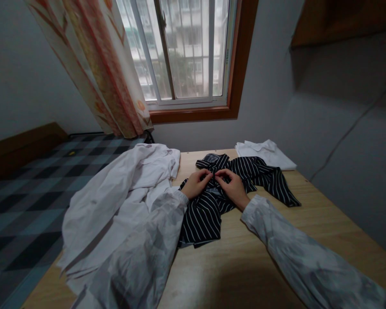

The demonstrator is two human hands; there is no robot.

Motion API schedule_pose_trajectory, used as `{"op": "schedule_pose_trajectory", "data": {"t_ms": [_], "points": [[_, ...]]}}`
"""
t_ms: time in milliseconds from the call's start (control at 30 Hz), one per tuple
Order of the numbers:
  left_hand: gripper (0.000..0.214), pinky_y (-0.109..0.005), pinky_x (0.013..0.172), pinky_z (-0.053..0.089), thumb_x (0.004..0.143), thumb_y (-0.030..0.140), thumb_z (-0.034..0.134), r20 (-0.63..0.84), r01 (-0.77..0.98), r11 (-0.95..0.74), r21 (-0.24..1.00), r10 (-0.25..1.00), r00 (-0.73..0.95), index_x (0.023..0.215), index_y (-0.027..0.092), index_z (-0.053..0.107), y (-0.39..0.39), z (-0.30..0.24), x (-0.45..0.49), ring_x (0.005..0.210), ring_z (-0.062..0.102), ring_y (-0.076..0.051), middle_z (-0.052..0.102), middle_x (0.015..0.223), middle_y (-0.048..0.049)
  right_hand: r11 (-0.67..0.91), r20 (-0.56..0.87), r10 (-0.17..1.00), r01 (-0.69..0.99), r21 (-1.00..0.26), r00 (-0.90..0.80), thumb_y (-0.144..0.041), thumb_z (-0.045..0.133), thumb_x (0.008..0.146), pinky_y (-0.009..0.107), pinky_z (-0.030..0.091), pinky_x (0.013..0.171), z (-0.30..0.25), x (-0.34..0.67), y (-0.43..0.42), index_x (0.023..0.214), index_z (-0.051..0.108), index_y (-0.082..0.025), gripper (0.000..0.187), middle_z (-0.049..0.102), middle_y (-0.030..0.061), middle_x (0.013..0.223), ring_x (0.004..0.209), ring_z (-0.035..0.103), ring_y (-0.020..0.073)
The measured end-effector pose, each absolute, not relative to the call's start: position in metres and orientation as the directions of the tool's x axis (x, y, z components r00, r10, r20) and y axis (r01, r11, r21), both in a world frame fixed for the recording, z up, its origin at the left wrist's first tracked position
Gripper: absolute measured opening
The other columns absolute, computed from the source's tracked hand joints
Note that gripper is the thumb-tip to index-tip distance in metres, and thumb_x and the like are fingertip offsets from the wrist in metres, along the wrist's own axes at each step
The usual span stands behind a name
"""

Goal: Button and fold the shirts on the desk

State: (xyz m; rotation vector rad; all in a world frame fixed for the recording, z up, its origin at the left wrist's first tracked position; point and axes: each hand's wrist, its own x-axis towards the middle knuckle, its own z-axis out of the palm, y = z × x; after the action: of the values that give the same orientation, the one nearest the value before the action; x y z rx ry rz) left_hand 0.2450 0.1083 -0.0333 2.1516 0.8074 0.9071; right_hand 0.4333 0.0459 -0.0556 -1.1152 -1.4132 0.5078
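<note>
A black shirt with white stripes lies crumpled on the wooden table, its collar toward the window and one sleeve stretched out to the right. My left hand pinches the shirt's front below the collar, coming from the left. Close beside it, my right hand pinches the same part of the front, fingertips nearly touching those of the left. Whatever small part lies between the fingertips is too small to make out. Both forearms wear pale grey patterned sleeves.
White garments are heaped along the table's left side. A folded white garment lies at the back right of the table. A bed with checked bedding stands left, a curtain and window behind, a wall at right.
</note>
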Motion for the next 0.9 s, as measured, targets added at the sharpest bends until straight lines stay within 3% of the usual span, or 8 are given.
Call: {"op": "schedule_pose_trajectory", "data": {"t_ms": [167, 367, 467, 600, 900], "points": [[0.032, -0.031, 0.081, 0.048, 0.105, 0.047, 0.055, 0.389, 0.232, -0.591, 0.773, 0.729, 0.563, 0.096, 0.019, 0.068, 0.109, -0.033, 0.245, 0.085, 0.06, -0.018, 0.068, 0.089, -0.0014, 0.452, 0.523, 0.839, 0.343, -0.824, 0.151, -0.029, 0.067, 0.089, 0.039, 0.055, 0.088, -0.058, 0.433, 0.049, 0.1, 0.073, -0.021, 0.014, 0.075, 0.006, 0.098, 0.09, 0.069, 0.0234], [0.032, -0.031, 0.082, 0.047, 0.104, 0.047, 0.056, 0.382, 0.193, -0.559, 0.807, 0.743, 0.55, 0.094, 0.019, 0.066, 0.107, -0.029, 0.245, 0.086, 0.06, -0.018, 0.067, 0.089, -0.0011, 0.476, 0.552, 0.829, 0.409, -0.779, 0.086, -0.022, 0.072, 0.08, 0.037, 0.054, 0.084, -0.057, 0.429, 0.047, 0.111, 0.067, -0.021, 0.031, 0.068, 0.003, 0.093, 0.087, 0.065, 0.0225], [0.033, -0.031, 0.081, 0.047, 0.103, 0.049, 0.057, 0.364, 0.174, -0.528, 0.831, 0.754, 0.546, 0.092, 0.019, 0.066, 0.106, -0.027, 0.246, 0.085, 0.059, -0.018, 0.066, 0.087, -0.0012, 0.471, 0.539, 0.838, 0.387, -0.793, 0.083, -0.029, 0.073, 0.086, 0.036, 0.054, 0.081, -0.055, 0.427, 0.044, 0.111, 0.066, -0.022, 0.027, 0.067, 0.0009, 0.086, 0.081, 0.064, 0.0214], [0.035, -0.031, 0.081, 0.047, 0.102, 0.051, 0.059, 0.34, 0.17, -0.505, 0.846, 0.758, 0.557, 0.089, 0.018, 0.065, 0.107, -0.026, 0.246, 0.084, 0.059, -0.018, 0.067, 0.088, -0.0015, 0.447, 0.509, 0.853, 0.342, -0.827, 0.118, -0.04, 0.066, 0.097, 0.037, 0.055, 0.083, -0.053, 0.428, 0.043, 0.107, 0.071, -0.022, 0.021, 0.074, 0.0047, 0.091, 0.085, 0.069, 0.0229], [0.038, -0.031, 0.083, 0.049, 0.101, 0.054, 0.059, 0.34, 0.178, -0.533, 0.827, 0.726, 0.598, 0.091, 0.018, 0.067, 0.105, -0.023, 0.247, 0.088, 0.061, -0.019, 0.069, 0.089, -0.0026, 0.419, 0.483, 0.861, 0.315, -0.852, 0.159, -0.048, 0.074, 0.091, 0.038, 0.059, 0.082, -0.055, 0.429, 0.044, 0.099, 0.076, -0.021, 0.028, 0.079, 0.007, 0.093, 0.086, 0.074, 0.0239]]}}
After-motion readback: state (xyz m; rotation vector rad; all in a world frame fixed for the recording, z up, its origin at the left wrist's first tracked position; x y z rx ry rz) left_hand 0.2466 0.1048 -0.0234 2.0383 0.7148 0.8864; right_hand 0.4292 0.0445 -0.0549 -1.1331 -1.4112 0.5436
